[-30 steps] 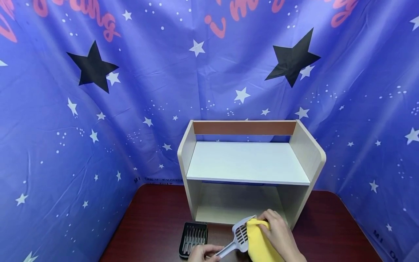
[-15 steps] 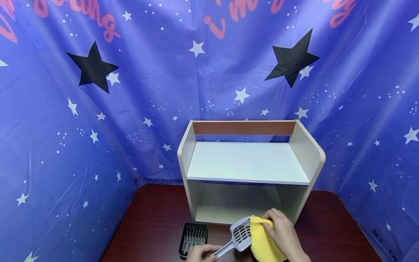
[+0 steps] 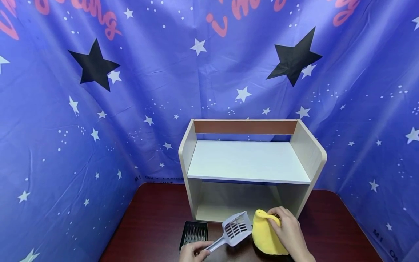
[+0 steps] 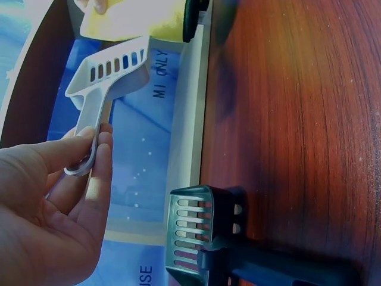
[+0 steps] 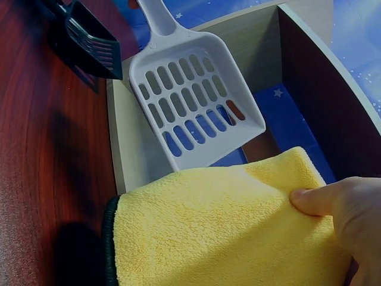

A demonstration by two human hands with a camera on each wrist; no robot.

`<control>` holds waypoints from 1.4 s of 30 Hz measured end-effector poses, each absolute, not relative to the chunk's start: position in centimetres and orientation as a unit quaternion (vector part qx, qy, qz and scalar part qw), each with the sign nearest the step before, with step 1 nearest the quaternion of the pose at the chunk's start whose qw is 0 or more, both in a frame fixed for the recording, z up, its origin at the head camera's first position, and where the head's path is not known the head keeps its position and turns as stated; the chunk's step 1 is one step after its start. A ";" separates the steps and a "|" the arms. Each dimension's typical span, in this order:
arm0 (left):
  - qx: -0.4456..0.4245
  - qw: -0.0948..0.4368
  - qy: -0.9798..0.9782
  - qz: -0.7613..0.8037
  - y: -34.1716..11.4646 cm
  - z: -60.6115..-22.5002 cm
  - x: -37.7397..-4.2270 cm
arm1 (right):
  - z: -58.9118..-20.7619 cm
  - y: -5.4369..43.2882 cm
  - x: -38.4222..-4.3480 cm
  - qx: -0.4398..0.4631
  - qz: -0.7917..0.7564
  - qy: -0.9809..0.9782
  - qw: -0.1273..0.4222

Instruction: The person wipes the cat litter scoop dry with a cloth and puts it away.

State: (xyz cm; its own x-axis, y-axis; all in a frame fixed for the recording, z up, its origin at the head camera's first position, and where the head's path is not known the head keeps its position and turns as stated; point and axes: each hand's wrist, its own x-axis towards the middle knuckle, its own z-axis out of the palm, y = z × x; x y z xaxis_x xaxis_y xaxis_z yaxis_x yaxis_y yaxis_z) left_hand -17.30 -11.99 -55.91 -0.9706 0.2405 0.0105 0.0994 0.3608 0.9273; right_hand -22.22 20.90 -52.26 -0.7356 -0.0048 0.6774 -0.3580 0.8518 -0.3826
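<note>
A pale grey litter scoop [image 3: 233,238] with slots is held up over the table, its handle pinched between the thumb and fingers of my left hand [image 3: 194,251]. To its right, my right hand [image 3: 288,228] pinches the upper edge of a yellow cloth [image 3: 266,236], which hangs down and has a dark border. The right wrist view has the scoop's front edge [image 5: 208,156] just beyond the cloth; whether they touch I cannot tell. A black slotted scoop [image 3: 196,233] lies on the table beside my left hand; its dark handle [image 4: 292,265] shows in the left wrist view.
A small two-level shelf [image 3: 248,160] with a white upper board stands behind the hands on the dark red wooden table [image 3: 157,214]. Around the table hangs a blue curtain [image 3: 147,91] with stars.
In the head view, the cloth has moved right off the scoop's edge, which it overlapped before. The grey scoop has shifted a little left and turned, with my left hand following.
</note>
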 end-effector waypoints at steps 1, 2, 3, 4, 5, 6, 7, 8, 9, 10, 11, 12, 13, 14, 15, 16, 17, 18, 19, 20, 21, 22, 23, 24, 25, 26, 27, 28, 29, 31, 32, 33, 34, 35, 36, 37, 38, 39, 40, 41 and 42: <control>0.106 0.061 0.823 0.555 -12.0 -55.9 -17.3 | -52.2 20.9 -22.2 0.100 0.254 -0.896 0.349; 0.106 0.061 0.822 0.556 -12.0 -56.0 -17.3 | -52.2 20.9 -22.2 0.099 0.255 -0.896 0.349; 0.107 0.061 0.821 0.558 -12.0 -56.0 -17.3 | -52.1 20.9 -22.2 0.096 0.254 -0.897 0.349; 0.107 0.060 0.820 0.559 -12.0 -56.0 -17.3 | -52.0 21.0 -22.2 0.093 0.253 -0.897 0.349; 0.108 0.059 0.820 0.559 -12.0 -56.1 -17.3 | -51.9 21.0 -22.2 0.089 0.253 -0.898 0.350; 0.110 0.058 0.820 0.558 -12.0 -56.1 -17.3 | -51.9 21.0 -22.2 0.085 0.252 -0.898 0.351; 0.113 0.055 0.821 0.558 -11.9 -56.2 -17.3 | -51.8 21.0 -22.2 0.082 0.250 -0.898 0.352; 0.117 0.051 0.822 0.555 -11.9 -56.2 -17.3 | -51.7 21.0 -22.2 0.080 0.249 -0.898 0.354; 0.121 0.047 0.822 0.555 -11.9 -56.3 -17.2 | -51.6 21.0 -22.2 0.078 0.248 -0.898 0.355; 0.127 0.042 0.823 0.552 -11.9 -56.3 -17.2 | -51.6 20.9 -22.2 0.079 0.249 -0.897 0.356; 0.133 0.037 0.823 0.551 -11.9 -56.3 -17.1 | -51.6 20.9 -22.2 0.082 0.249 -0.897 0.357; 0.138 0.035 0.822 0.551 -11.9 -56.3 -17.1 | -51.5 20.8 -22.3 0.086 0.249 -0.896 0.357; 0.142 0.031 0.822 0.550 -11.8 -56.3 -17.1 | -51.5 20.7 -22.3 0.091 0.250 -0.895 0.357; 0.146 0.026 0.823 0.549 -11.8 -56.3 -17.0 | -51.5 20.6 -22.3 0.097 0.251 -0.894 0.358; 0.150 0.022 0.823 0.547 -11.7 -56.3 -17.0 | -51.5 20.4 -22.3 0.103 0.252 -0.893 0.358; 0.151 0.021 0.824 0.546 -11.6 -56.3 -17.0 | -51.6 20.2 -22.2 0.109 0.252 -0.892 0.359; 0.151 0.018 0.825 0.544 -11.5 -56.2 -17.0 | -51.6 20.0 -22.2 0.115 0.254 -0.890 0.360; 0.149 0.016 0.827 0.543 -11.4 -56.2 -16.9 | -51.6 19.8 -22.1 0.122 0.255 -0.889 0.361; 0.147 0.013 0.829 0.540 -11.3 -56.1 -16.9 | -51.6 19.6 -22.1 0.129 0.257 -0.887 0.362; 0.144 0.010 0.831 0.538 -11.2 -56.1 -16.9 | -51.7 19.4 -22.0 0.137 0.257 -0.885 0.363; 0.140 0.009 0.833 0.536 -11.1 -56.1 -16.9 | -51.7 19.2 -22.0 0.144 0.259 -0.883 0.364; 0.136 0.007 0.835 0.534 -11.0 -56.0 -16.9 | -51.7 18.9 -21.9 0.153 0.261 -0.881 0.364; 0.132 0.005 0.837 0.531 -10.9 -56.0 -16.9 | -51.8 18.7 -21.9 0.163 0.266 -0.878 0.363; 0.131 0.001 0.839 0.529 -10.8 -56.0 -16.8 | -51.8 18.5 -21.8 0.174 0.270 -0.876 0.360; 0.131 -0.005 0.841 0.524 -10.8 -56.1 -16.9 | -51.9 18.3 -21.7 0.186 0.274 -0.873 0.357; 0.132 -0.011 0.843 0.521 -10.8 -56.1 -16.9 | -52.0 18.2 -21.6 0.197 0.278 -0.871 0.354; 0.132 -0.017 0.845 0.518 -10.7 -56.2 -16.9 | -52.0 18.0 -21.6 0.207 0.281 -0.871 0.346; 0.131 -0.021 0.847 0.515 -10.7 -56.2 -16.9 | -52.1 17.9 -21.5 0.217 0.283 -0.872 0.337; 0.130 -0.025 0.849 0.512 -10.7 -56.2 -16.9 | -52.1 17.7 -21.4 0.227 0.284 -0.872 0.327; 0.125 -0.035 0.853 0.506 -10.7 -56.3 -17.0 | -52.2 17.6 -21.3 0.245 0.279 -0.873 0.316; 0.125 -0.041 0.854 0.504 -10.7 -56.4 -17.0 | -52.3 17.6 -21.3 0.252 0.275 -0.874 0.311; 0.123 -0.047 0.855 0.502 -10.7 -56.4 -17.0 | -52.3 17.5 -21.3 0.259 0.270 -0.875 0.308; 0.123 -0.052 0.855 0.501 -10.8 -56.5 -17.0 | -52.3 17.5 -21.3 0.270 0.266 -0.872 0.310; 0.125 -0.062 0.855 0.499 -10.8 -56.6 -17.0 | -52.2 17.5 -21.3 0.280 0.262 -0.869 0.313; 0.128 -0.074 0.856 0.495 -10.8 -56.7 -17.1 | -52.2 17.4 -21.3 0.287 0.255 -0.867 0.317; 0.134 -0.088 0.856 0.491 -10.8 -56.8 -17.1 | -52.2 17.4 -21.3 0.294 0.249 -0.865 0.323; 0.141 -0.101 0.855 0.489 -10.8 -56.9 -17.2 | -52.2 17.3 -21.3 0.300 0.244 -0.862 0.327; 0.146 -0.112 0.854 0.487 -10.8 -57.0 -17.2 | -52.1 17.2 -21.3 0.305 0.239 -0.860 0.331; 0.153 -0.128 0.853 0.482 -10.8 -57.1 -17.3 | -52.1 17.1 -21.3 0.310 0.233 -0.859 0.334; 0.162 -0.149 0.852 0.475 -10.8 -57.3 -17.3 | -52.1 17.0 -21.3 0.314 0.228 -0.858 0.335; 0.172 -0.169 0.850 0.469 -10.7 -57.4 -17.4 | -52.1 16.9 -21.3 0.319 0.224 -0.858 0.335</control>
